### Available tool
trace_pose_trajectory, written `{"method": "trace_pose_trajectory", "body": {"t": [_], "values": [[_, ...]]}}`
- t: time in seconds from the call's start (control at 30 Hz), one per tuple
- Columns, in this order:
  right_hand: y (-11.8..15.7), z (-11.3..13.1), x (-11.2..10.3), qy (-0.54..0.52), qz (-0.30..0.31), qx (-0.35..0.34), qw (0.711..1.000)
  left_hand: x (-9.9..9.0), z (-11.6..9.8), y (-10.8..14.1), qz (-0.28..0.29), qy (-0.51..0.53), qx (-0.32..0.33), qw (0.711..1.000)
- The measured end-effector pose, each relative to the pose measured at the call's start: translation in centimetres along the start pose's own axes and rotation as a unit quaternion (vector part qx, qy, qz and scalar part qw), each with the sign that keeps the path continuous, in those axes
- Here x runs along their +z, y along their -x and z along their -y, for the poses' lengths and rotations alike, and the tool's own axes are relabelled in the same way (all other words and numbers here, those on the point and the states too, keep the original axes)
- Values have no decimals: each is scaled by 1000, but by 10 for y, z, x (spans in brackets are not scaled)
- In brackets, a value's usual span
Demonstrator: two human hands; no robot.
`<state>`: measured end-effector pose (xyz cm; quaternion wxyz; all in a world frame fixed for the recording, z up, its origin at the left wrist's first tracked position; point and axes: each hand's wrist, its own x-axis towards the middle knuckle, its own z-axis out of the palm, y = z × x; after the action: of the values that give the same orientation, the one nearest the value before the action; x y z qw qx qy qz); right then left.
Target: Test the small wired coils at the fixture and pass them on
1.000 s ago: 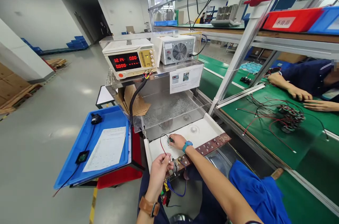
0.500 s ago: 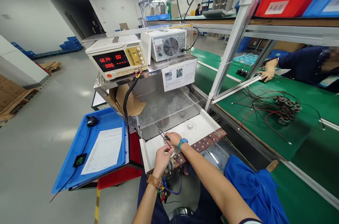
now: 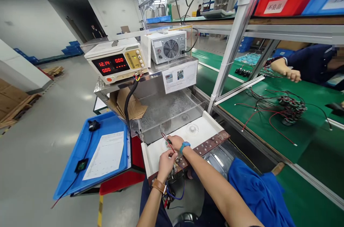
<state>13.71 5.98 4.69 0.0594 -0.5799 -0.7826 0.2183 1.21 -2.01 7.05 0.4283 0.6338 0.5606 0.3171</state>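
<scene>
Over the white work board (image 3: 154, 153), both hands are close together. My right hand (image 3: 176, 142), with a blue wristband, has its fingers closed around a small dark-and-green circuit board (image 3: 169, 142), mostly covered by the fingers. A thin red and black wire (image 3: 165, 136) loops up from it. My left hand (image 3: 166, 162), below a brown strap, pinches that wire between thumb and fingertips. Along the board's near edge runs a brown terminal strip (image 3: 205, 148) with rows of metal studs. The wire's end is too small to make out.
A power supply (image 3: 115, 62) with red digits stands on a metal shelf. At left, a blue tray (image 3: 107, 121) holds a paper sheet (image 3: 104, 155) and black wired parts. A wired bundle (image 3: 291, 109) lies on the green bench, near a co-worker's hand (image 3: 292, 75). Blue cloth (image 3: 255, 187) hangs at right.
My left hand has shifted slightly down and right along the wire; the right hand stays nearly in place. The co-worker's hand has moved right, off the white rail. The view has shifted a little.
</scene>
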Motion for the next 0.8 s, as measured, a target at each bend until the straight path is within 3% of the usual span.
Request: {"method": "trace_pose_trajectory", "body": {"t": [0.8], "values": [[1,6,6,-49,-9,14,999,1,-1,6,-28,18,-17,999]]}}
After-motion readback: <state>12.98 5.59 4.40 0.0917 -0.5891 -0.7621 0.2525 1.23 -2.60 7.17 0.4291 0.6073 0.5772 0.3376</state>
